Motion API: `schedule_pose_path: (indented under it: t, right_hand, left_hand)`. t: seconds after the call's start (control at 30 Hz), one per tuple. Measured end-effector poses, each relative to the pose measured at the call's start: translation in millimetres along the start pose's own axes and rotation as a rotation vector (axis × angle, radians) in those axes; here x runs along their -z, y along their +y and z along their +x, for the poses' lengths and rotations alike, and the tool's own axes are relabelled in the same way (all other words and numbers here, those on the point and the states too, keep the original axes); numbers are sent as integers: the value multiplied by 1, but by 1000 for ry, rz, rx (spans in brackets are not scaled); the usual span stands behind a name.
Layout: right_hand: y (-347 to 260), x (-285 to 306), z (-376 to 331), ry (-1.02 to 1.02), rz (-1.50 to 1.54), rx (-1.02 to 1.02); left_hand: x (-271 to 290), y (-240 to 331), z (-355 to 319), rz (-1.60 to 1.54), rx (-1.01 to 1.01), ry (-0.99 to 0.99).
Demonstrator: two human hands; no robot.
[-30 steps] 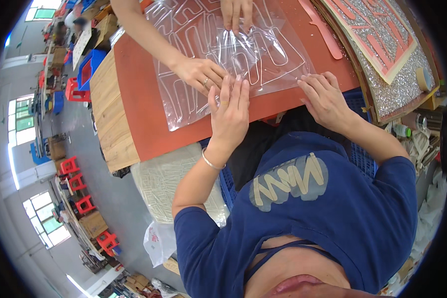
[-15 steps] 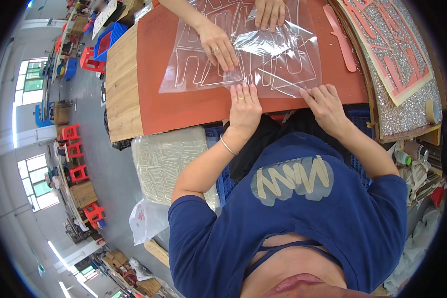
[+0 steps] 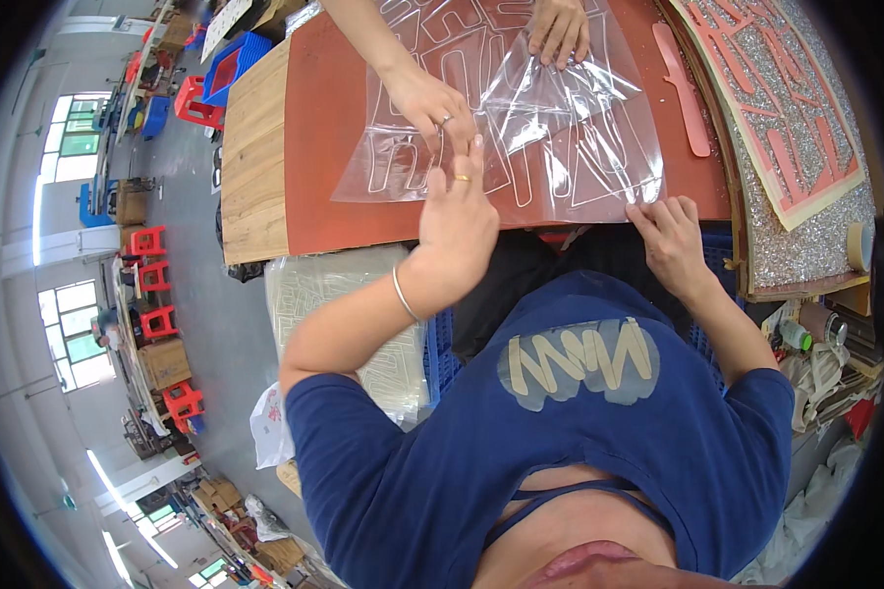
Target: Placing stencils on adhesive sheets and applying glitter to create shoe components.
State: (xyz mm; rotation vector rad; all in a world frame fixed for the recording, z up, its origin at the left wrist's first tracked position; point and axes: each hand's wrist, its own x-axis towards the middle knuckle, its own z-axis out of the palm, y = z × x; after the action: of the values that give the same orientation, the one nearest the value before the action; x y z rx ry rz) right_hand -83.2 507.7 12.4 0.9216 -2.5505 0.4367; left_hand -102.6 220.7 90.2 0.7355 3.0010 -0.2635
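Left grip [image 3: 459, 231], whose hold cannot be told, is beside a co-worker's near hand [image 3: 430, 106] above clear film [image 3: 584, 147] spread on the red worktop [image 3: 321, 147]; the co-worker's far hand [image 3: 560, 29] rests on it, perhaps steadying it; right grip [image 3: 675, 240] pinches its near-right corner, likely keeping it flat.

Floor [image 3: 211, 294]: plain grey.
Walls [image 3: 61, 224]: pale.
Windows [image 3: 74, 334]: multi-paned, bright, some panes green.
Light tubes [image 3: 131, 508]: long, lit white, lower left.
Long bench [image 3: 131, 365]: cluttered along its length.
Red stools [image 3: 157, 321]: four ranged beside the bench, another farther up.
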Motion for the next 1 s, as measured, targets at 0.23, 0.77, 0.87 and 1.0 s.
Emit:
schedule_pose_path:
  t: [0.23, 0.77, 0.87, 1.0]
  right_hand:
    - [-4, 3, 5, 66, 4, 18]
    - [-29, -39, 13, 2, 76, -5]
    - [-28, -40, 5, -1, 70, -24]
    - [-21, -41, 1, 17, 55, -48]
  left_hand:
    - [-44, -65, -4, 437, -293, -40]
    - [-34, -99, 5, -29, 123, 10]
    - [15, -105, 24, -232, 124, -39]
    - [14, -93, 30, 206, -210, -30]
